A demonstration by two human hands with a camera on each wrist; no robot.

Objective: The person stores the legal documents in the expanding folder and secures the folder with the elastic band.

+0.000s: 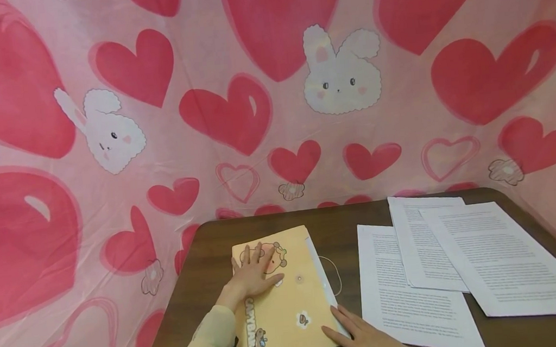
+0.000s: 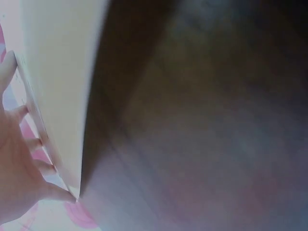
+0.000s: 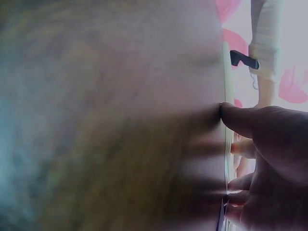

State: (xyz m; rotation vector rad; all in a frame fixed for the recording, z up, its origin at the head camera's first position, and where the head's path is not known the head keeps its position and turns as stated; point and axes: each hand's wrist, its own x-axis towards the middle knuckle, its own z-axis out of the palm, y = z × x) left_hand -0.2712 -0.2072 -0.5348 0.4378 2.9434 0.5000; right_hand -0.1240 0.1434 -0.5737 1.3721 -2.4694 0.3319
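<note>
A pale yellow document folder (image 1: 275,321) with capybara drawings lies on the dark wooden table. White paper edges (image 1: 316,263) show along its right side, where a thin cord (image 1: 338,277) loops out onto the wood. My left hand (image 1: 254,276) rests spread on the cover, over the drawing near its top left. At the folder's lower right edge, my right hand (image 1: 364,335) touches it with fingers and thumb extended, the thumb tip over the cover. In the right wrist view, the fingers (image 3: 243,149) line up along the folder's thin edge. The left wrist view shows the folder's side (image 2: 62,86) close up.
Three printed stacks or sheets lie to the right: a nearer one (image 1: 405,299), a back one (image 1: 430,243) partly covered, and a right one (image 1: 515,263) on top. The brown table (image 1: 193,278) meets a pink heart-patterned curtain (image 1: 239,182) behind and at the left.
</note>
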